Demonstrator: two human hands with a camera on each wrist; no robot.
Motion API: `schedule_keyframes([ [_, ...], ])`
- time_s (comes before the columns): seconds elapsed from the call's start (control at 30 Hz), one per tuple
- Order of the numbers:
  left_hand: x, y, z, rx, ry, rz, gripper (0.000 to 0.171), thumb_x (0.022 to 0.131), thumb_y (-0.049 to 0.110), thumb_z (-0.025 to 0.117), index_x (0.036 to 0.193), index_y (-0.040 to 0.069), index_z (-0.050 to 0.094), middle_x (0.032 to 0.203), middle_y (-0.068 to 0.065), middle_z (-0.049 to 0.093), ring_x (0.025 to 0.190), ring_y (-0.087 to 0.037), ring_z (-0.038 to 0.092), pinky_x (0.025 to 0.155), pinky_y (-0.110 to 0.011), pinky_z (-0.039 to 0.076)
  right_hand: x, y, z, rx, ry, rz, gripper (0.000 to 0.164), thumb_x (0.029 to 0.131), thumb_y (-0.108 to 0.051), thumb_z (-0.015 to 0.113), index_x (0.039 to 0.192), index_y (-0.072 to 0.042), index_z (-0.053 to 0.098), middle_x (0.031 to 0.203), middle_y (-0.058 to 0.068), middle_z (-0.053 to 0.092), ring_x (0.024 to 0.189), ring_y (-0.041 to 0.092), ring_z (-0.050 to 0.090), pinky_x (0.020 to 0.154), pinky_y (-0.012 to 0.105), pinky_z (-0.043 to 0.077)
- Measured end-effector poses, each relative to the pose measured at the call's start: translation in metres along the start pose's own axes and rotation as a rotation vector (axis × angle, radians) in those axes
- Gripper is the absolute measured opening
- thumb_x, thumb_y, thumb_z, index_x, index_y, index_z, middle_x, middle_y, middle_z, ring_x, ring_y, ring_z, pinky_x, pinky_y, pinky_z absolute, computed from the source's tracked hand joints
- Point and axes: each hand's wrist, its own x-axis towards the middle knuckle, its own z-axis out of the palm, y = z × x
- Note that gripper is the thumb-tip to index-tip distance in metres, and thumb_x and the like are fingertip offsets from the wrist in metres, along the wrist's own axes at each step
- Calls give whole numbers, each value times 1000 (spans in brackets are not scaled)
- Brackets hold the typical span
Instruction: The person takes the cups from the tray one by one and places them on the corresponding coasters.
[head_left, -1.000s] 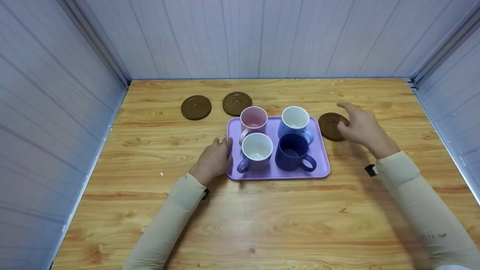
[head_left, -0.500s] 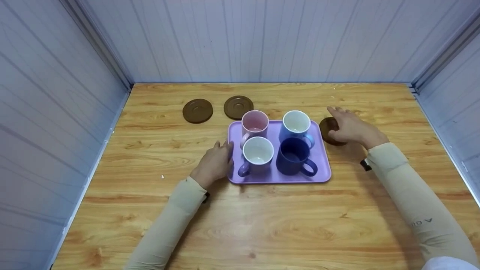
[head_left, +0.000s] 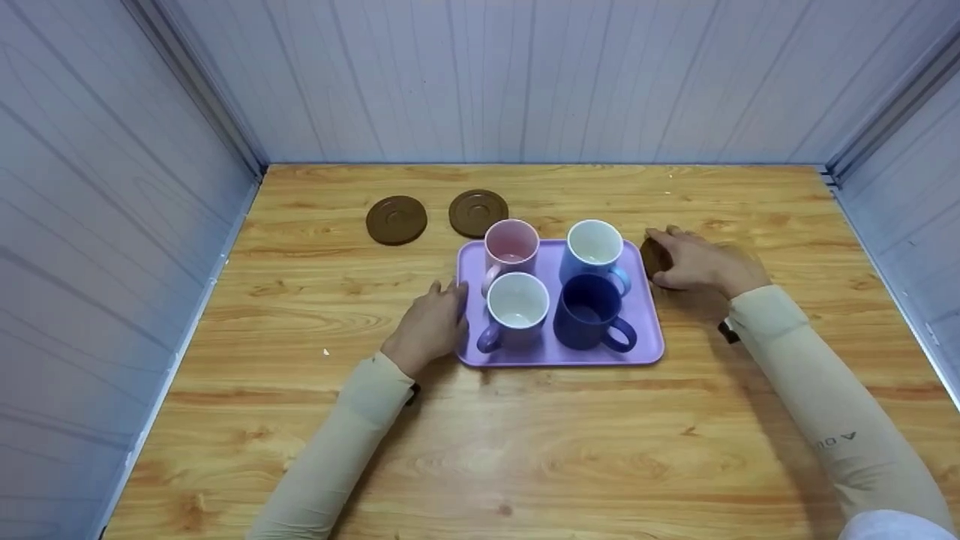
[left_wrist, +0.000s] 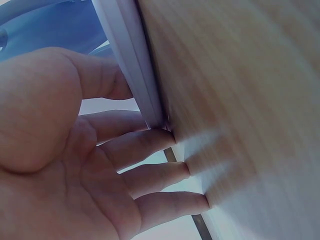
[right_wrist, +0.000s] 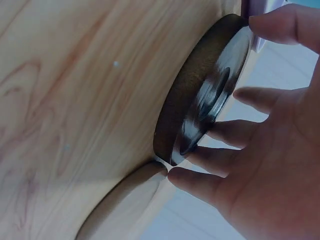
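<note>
The left hand [head_left: 426, 328] touches the purple tray's [head_left: 646, 311] left edge with straight fingers. Beside the tray's right edge, a brown coaster [head_left: 655, 259] sits between the right hand's [head_left: 697, 261] thumb and fingers; I can't tell if they squeeze it.

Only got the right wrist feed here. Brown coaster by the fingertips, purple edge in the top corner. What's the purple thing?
Observer: It's a tray with four upright mugs on it: a pink mug, a light blue mug, a dark blue mug and a white-lined mug with a dark blue handle.

Operator: Where's the left hand?

Observer: At the tray's left edge, across from the side your coaster is on.

Operator: More coasters out there?

Observer: Two on the table's far side: a second coaster behind the pink mug and a bit to its left, and a third coaster farther left.
</note>
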Motion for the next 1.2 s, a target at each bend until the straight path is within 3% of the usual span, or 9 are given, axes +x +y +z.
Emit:
schedule_keyframes([
  [0.5,2,0,1,2,-28,-30,51,102,14,55,150,-2,50,149,-24,53,137,-53,48,106,-64,46,0,-1,3,2,-6,5,98,87,-30,74,165,-5,19,162,42,12,148,62,14,115,76,19],
  [0.83,1,0,1,12,-3,-17,49,100,10,56,147,-4,53,142,-25,59,130,-52,54,100,-61,50,7,3,-3,40,-13,-6,96,88,-29,71,165,-4,18,163,41,10,150,61,9,117,73,17],
  [1.2,1,2,1,4,-29,-30,54,100,12,55,152,-3,47,156,-23,46,140,-55,43,111,-62,42,22,5,-11,84,-13,60,95,93,-37,66,166,-7,12,164,40,8,150,60,8,115,75,19],
])
